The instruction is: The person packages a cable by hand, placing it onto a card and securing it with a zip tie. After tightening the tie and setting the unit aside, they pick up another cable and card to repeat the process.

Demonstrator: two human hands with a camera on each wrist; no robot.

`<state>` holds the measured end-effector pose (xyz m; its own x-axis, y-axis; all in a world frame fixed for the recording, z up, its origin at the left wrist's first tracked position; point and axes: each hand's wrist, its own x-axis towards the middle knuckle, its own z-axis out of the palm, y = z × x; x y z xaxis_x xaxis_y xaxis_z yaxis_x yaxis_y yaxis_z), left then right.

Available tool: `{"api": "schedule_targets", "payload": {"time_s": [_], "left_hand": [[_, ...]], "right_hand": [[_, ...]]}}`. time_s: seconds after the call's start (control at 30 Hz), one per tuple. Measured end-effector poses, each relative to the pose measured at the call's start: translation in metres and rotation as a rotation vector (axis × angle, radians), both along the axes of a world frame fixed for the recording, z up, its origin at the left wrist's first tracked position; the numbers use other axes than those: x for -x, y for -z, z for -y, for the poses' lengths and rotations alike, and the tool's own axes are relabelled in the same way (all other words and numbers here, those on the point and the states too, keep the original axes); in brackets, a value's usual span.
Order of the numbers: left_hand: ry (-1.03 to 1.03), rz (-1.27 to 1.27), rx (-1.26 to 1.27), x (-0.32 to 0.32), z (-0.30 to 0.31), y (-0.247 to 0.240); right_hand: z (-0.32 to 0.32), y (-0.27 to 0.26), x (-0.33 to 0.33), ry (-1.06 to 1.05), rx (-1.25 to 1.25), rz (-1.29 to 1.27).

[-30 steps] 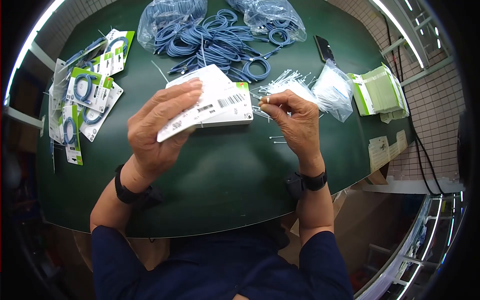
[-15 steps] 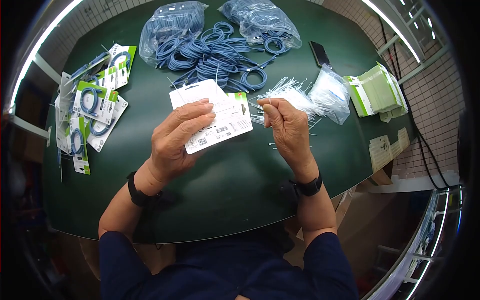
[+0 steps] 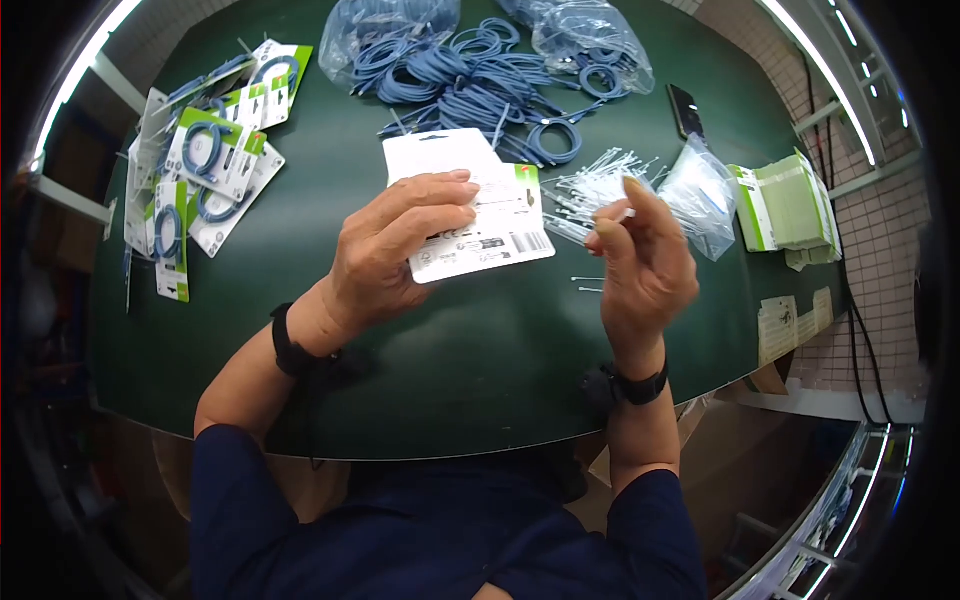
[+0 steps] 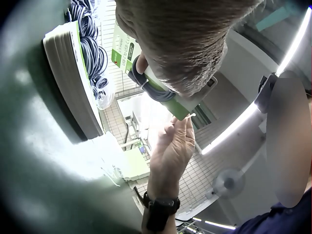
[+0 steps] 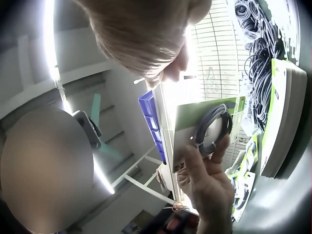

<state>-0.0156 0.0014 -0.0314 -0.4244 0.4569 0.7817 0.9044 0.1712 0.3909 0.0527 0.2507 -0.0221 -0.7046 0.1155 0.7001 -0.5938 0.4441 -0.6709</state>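
Observation:
My left hand [image 3: 405,235] holds a white and green packaging card [image 3: 485,262], printed side up in the head view. Both wrist views show a coiled dark blue cable [image 5: 213,129] against the card's other face, with the left fingers and thumb round it. To the right of the card, my right hand [image 3: 650,270] pinches a small white cable tie [image 3: 626,215] between thumb and index finger, its tip sticking out. Under and behind the held card stands a stack of similar cards [image 5: 287,117], mostly covered in the head view.
Blue cables [image 3: 470,85] lie heaped at the back beside plastic bags [image 3: 390,25]. Carded cables [image 3: 205,150] pile up at the left. On the right are loose white cable ties [image 3: 605,180], a bag of ties [image 3: 695,200], a phone [image 3: 686,110] and folded green-white cards [image 3: 790,205].
The held card has turned from a steep tilt to lie flatter toward the head camera. My right hand has moved away from the card's edge, with its index finger raised. The head view has shifted.

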Motion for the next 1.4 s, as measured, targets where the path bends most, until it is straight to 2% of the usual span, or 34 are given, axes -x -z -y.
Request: {"api": "schedule_targets", "payload": {"time_s": [0.1,0.27,0.37,0.53,0.63,0.67,0.8,0.9,0.93,1.0,1.13,1.4], "left_hand": [[0.06,0.0,-0.017,0.0,0.0,0.002],[0.06,-0.03,-0.024,0.001,-0.004,0.004],[0.036,-0.019,0.002,0.002,-0.002,0.005],[0.03,-0.026,0.012,0.002,-0.002,0.004],[0.026,-0.035,0.009,0.001,-0.003,0.005],[0.024,-0.034,0.009,0.0,-0.002,0.005],[0.011,-0.043,0.011,0.001,-0.004,0.005],[0.015,-0.045,-0.008,0.001,-0.001,0.004],[-0.012,-0.025,0.009,-0.001,0.002,0.006],[0.002,-0.059,-0.012,0.001,0.0,0.007],[0.022,-0.085,-0.002,0.005,0.004,0.013],[0.036,-0.116,0.01,0.007,0.005,0.013]], "right_hand": [[0.006,0.002,-0.005,-0.146,0.215,-0.14],[0.009,-0.008,-0.013,-0.158,0.091,-0.101],[0.011,-0.008,-0.014,-0.193,0.37,0.17],[-0.003,-0.003,-0.007,-0.132,0.342,0.268],[-0.001,-0.001,-0.005,0.035,0.086,0.231],[-0.001,0.0,-0.003,0.032,0.087,0.231],[-0.001,0.0,0.0,-0.035,0.047,0.085],[-0.002,-0.001,0.0,-0.007,-0.126,-0.171],[0.001,0.0,-0.003,-0.033,-0.107,-0.153],[0.008,-0.003,-0.008,-0.228,0.135,-0.214],[0.018,-0.004,-0.018,-0.35,0.159,-0.185],[0.023,-0.002,-0.019,-0.36,0.062,-0.153]]}}
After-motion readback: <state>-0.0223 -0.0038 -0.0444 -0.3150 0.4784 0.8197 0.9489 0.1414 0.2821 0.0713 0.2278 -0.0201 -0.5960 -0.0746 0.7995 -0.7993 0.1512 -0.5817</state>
